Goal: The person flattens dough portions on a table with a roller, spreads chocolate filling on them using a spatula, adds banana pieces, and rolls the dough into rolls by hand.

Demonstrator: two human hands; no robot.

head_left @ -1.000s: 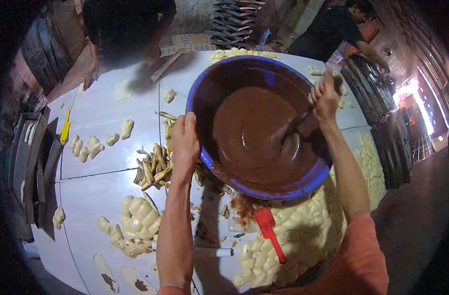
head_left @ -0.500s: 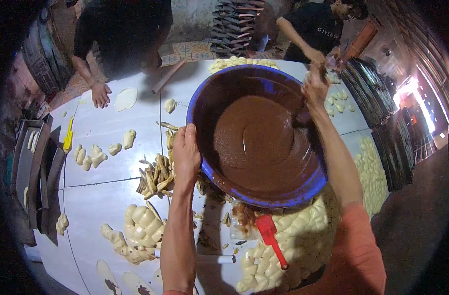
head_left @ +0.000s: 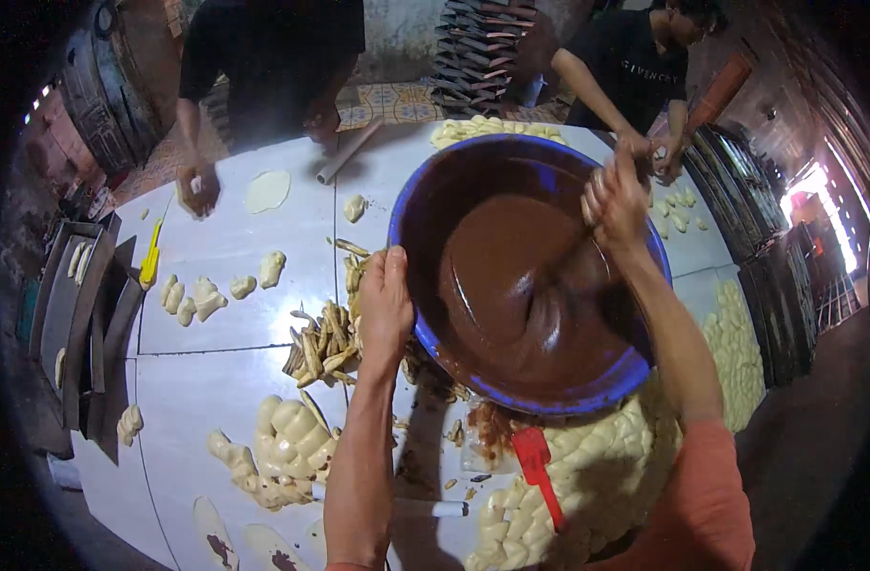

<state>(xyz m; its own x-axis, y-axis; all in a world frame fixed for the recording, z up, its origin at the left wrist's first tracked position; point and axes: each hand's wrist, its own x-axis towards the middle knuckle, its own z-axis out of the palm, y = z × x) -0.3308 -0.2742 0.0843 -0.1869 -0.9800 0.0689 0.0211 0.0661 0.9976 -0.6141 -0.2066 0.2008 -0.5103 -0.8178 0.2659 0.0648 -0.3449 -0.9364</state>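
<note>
A large blue basin (head_left: 408,214) stands tilted on the white table, holding thick, glossy brown paste (head_left: 492,249). My left hand (head_left: 385,300) is closed on its left rim, thumb on top. Over the right side of the basin, my right hand (head_left: 618,211) is wrapped round a dark stirring stick (head_left: 566,255); its lower end is blurred and sunk in the paste. Below the basin lies a red plastic scraper (head_left: 540,471), partly over pale dough pieces (head_left: 597,466). Sliced banana-like strips (head_left: 319,343) are heaped beside my left wrist.
Across the table, one person's hand (head_left: 199,190) is near a flat dough round (head_left: 267,191) and a rolling pin (head_left: 349,152). Another person (head_left: 635,71) works at far right. Metal trays (head_left: 64,324) and a yellow scraper (head_left: 150,255) are at left; dark stacked trays (head_left: 744,190) at right.
My right hand has moved down and inward with the stick, and the paste is now swirled into folds. The left hand keeps the rim. The far-left person's hand has lifted and closed.
</note>
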